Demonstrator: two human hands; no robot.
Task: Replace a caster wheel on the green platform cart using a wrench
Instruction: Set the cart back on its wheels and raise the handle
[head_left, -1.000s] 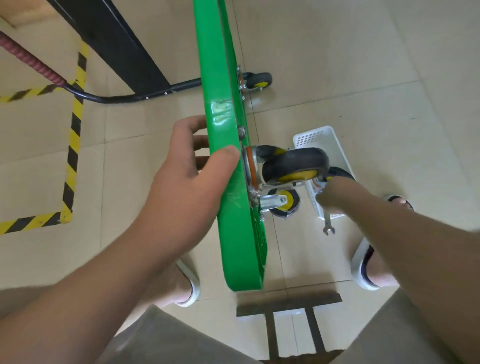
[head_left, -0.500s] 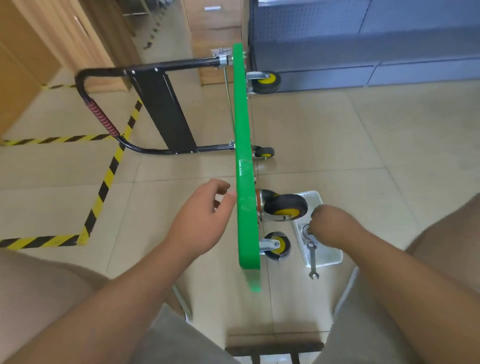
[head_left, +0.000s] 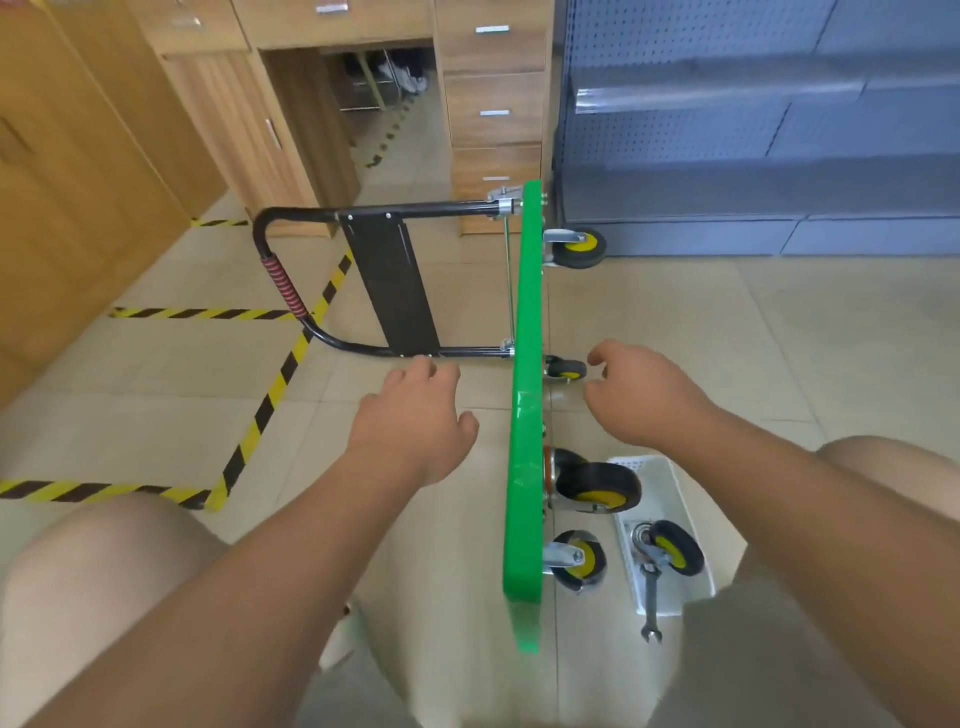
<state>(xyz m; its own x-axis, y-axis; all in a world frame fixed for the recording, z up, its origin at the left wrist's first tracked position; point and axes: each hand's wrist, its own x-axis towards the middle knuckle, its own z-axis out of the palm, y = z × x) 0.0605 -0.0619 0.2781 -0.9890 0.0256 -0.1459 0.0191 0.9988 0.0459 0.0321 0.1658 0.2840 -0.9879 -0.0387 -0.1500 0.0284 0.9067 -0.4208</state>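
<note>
The cart (head_left: 524, 467) stands on edge between my hands, and neither holds it: my left hand (head_left: 415, 421) and right hand (head_left: 644, 400) hang loosely curled and empty. Unsteadied, it could tip over. The loose caster (head_left: 670, 553) and wrench (head_left: 650, 597) lie below my right wrist. The mounting bolts are probably hidden behind the wheels.

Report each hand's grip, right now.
Left hand: open, holding nothing, beside the cart, not touching it.
Right hand: open, fingers loosely curled, holding nothing.

Wrench (head_left: 650, 603) right of cart (head_left: 524, 415)
</note>
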